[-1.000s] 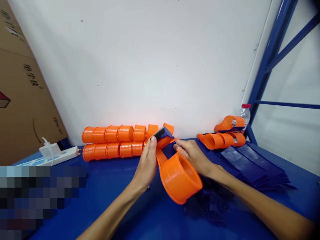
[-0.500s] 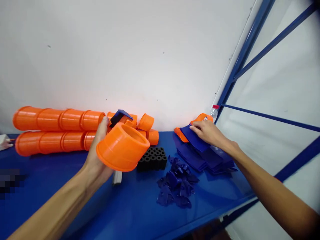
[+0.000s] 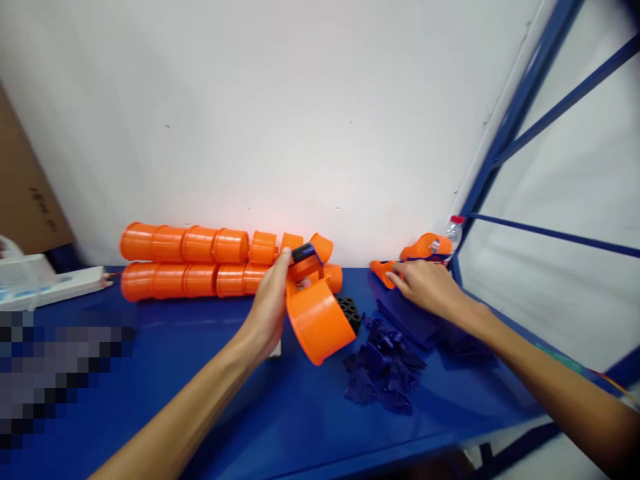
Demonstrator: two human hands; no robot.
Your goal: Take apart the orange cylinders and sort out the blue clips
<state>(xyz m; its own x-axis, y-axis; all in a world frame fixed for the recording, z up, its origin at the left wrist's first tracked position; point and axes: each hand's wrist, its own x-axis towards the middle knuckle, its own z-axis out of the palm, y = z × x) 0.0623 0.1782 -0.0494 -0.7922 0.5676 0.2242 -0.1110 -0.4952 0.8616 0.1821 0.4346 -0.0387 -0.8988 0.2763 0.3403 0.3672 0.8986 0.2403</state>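
My left hand (image 3: 267,310) is closed on an orange cup-shaped plastic part (image 3: 323,323), held raised over the table with its wide rim down and to the right. A black cylinder (image 3: 303,253) and a dark blue strip show at its upper end, beside my thumb. My right hand (image 3: 427,283) rests at the pile of dark blue sheets (image 3: 407,317), fingers bent together; what they grip is hidden. Just left of its fingertips lies an orange piece (image 3: 383,272), and behind the hand stands another orange part (image 3: 423,246).
Orange cups (image 3: 200,244) lie nested in two rows along the wall. Black foam tubes (image 3: 349,312) and loose dark blue plastic parts (image 3: 383,367) lie between my hands. A bottle (image 3: 453,232) stands by the blue frame (image 3: 480,190); a power strip (image 3: 75,283) lies at left.
The view has swung left, showing the power strip and a cardboard box. My left hand has turned the orange part so its opening no longer faces me. My right hand stays by the blue sheets.
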